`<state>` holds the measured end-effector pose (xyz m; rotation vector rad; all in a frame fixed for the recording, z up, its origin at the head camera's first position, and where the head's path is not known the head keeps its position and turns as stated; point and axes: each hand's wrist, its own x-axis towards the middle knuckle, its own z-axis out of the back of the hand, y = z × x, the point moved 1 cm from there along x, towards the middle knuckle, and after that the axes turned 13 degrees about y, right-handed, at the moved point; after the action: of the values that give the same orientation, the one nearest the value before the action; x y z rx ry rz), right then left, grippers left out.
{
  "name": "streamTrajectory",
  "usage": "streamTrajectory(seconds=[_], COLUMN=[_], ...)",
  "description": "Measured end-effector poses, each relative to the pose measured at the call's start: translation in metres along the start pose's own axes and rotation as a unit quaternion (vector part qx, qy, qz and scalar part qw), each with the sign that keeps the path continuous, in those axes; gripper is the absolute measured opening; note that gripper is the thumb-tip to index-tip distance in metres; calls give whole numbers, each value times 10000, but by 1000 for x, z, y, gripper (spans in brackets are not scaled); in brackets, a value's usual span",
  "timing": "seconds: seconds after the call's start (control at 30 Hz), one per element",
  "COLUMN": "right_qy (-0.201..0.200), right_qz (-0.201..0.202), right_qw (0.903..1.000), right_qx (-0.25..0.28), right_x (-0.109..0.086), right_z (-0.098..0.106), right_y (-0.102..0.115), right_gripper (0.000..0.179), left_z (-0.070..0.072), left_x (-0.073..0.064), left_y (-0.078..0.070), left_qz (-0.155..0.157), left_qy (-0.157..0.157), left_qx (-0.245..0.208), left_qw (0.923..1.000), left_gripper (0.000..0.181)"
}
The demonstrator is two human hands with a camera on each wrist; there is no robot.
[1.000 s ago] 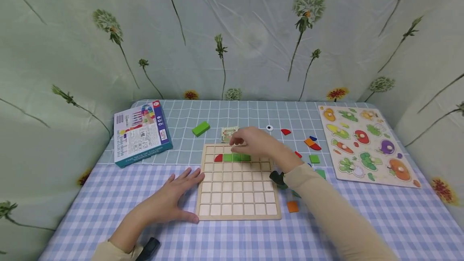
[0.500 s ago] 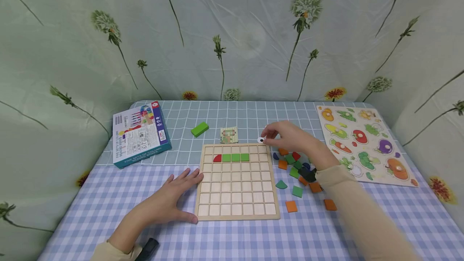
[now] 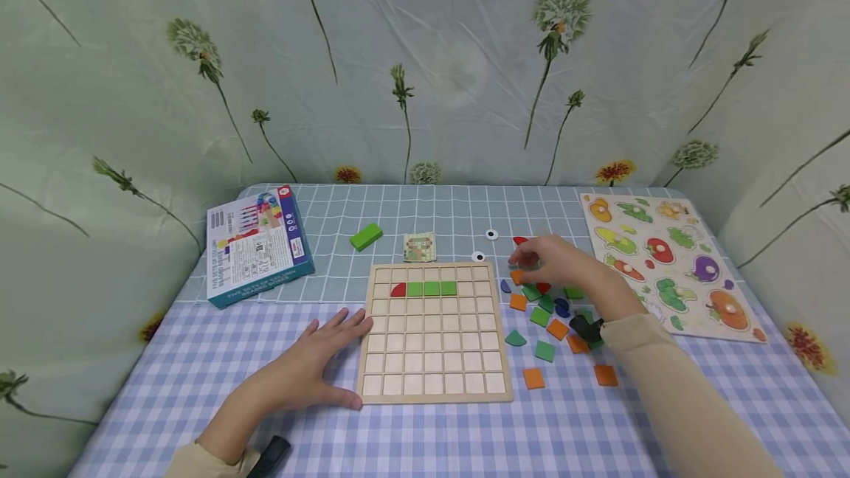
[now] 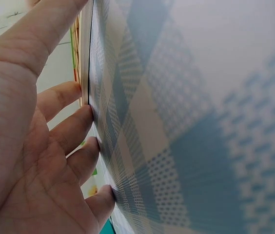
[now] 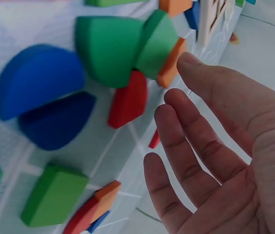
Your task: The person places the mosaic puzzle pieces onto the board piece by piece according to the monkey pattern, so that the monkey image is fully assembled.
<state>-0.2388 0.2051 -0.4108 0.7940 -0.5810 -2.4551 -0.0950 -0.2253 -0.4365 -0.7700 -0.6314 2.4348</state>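
Note:
A wooden grid board [image 3: 425, 399] lies on the tablecloth, with a red quarter-round piece [image 3: 398, 290] and a row of green square tiles [image 3: 432, 288] in its second row. My left hand [image 3: 325, 360] rests at the board's left edge, fingers spread; the left wrist view shows its fingertips on the cloth beside the rim. To the right of the board, my right hand [image 3: 558, 264] reaches over loose pieces with its fingers loosely bent. In the right wrist view its thumb tip is right at an orange piece [image 5: 171, 63], close to green quarter-rounds [image 5: 106, 48] and a red piece [image 5: 129, 102].
Two eye discs [image 3: 491, 234] and a pattern card [image 3: 419, 247] lie behind the board. A green block [image 3: 367, 237] and a boxed toy [image 3: 259, 246] are at the left. A vegetable puzzle board [image 3: 671, 264] stands at the right, beyond scattered orange tiles [image 3: 534, 378].
My right hand has moved right, from over the board, past the eye disc at its back corner, to the loose pieces. The left hand stays at the board's edge.

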Motion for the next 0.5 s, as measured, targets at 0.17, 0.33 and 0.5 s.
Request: streamTrajectory(seconds=[0.17,0.33,0.5], right_qy=[-25,-75,-234], right_qz=[-15,4,93], right_qw=[10000,9999,9997], right_qx=[59,78,-5], right_x=[-1,-1,-1], right_z=[-2,-3,-6], right_y=[-7,-10,-13], right_gripper=[30,26,22], left_z=[-2,-2,-2], left_x=[1,1,1], left_y=[2,2,3], left_qz=[72,93,81], left_qy=[43,33,40], left_qx=[-58,-47,-59], left_qw=[9999,9999,9999], left_gripper=[115,115,116])
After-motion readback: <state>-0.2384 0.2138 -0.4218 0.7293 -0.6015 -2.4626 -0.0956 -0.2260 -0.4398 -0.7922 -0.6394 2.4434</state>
